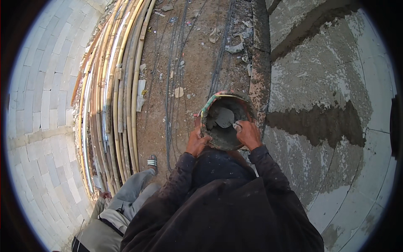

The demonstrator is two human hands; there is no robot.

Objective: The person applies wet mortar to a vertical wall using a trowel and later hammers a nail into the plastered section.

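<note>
A round bucket (208, 103) smeared with grey mortar is in front of my body. Wet mortar (222, 136) lies inside it. My left hand (197, 143) is closed on the bucket's near left rim. Over the right side of the opening, my right hand (249, 134) is wrapped around the handle of a trowel. The trowel's rounded grey blade (224, 117) rests in the bucket against the mortar. My right fingers hide most of the handle.
On my right stands a block wall (312, 80) with rough mortar and a darker wet band (319, 124). Bamboo poles and pipes (121, 92) lie along the left. Thin rods (170, 105) and litter lie on the dirt. Another person (121, 210) is close at my lower left.
</note>
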